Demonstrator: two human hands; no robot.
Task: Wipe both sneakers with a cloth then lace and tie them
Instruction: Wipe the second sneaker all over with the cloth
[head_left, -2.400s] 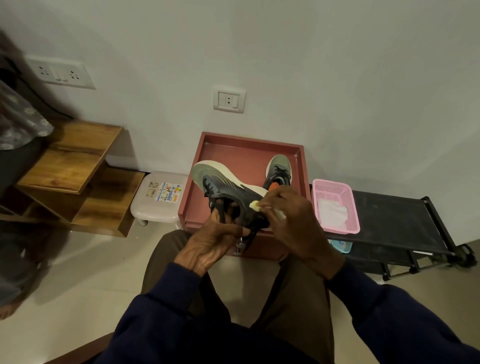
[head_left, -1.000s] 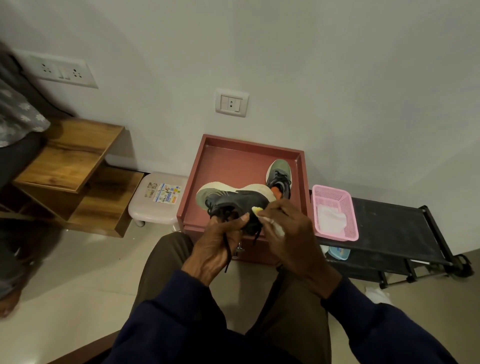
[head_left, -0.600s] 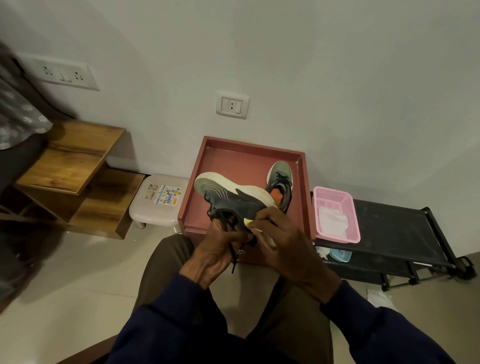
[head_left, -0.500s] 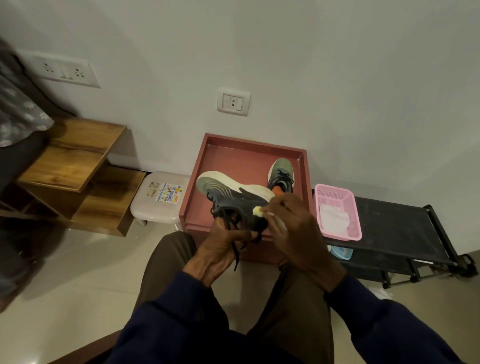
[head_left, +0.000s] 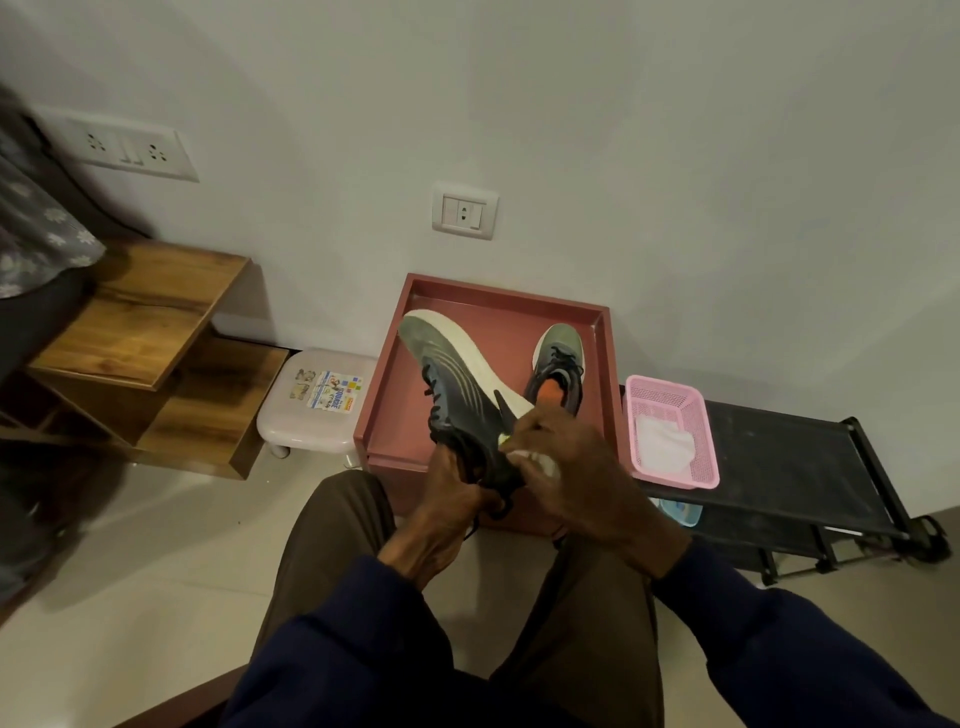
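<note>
Gripped by the left hand (head_left: 447, 514), the sneaker (head_left: 457, 379) aimed toe-first at the tray's (head_left: 498, 293) far-left corner. The right hand (head_left: 582, 478) pinched a cloth (head_left: 535, 460), overlapping the other sneaker (head_left: 558, 358).

There are two grey sneakers (head_left: 457, 384) (head_left: 561, 358), two white wall switch plates (head_left: 124, 150) (head_left: 464, 211), one pink plastic basket (head_left: 670, 402), one red square tray (head_left: 498, 291).

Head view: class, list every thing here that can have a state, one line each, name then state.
left hand: grips the held sneaker near its opening.
right hand: pinches the cloth against that sneaker.
held sneaker: lifted over the red tray, tilted, toe pointing away.
second sneaker: upright in the red tray, untouched.
pink basket: on the black rack, white wipe inside.
</note>
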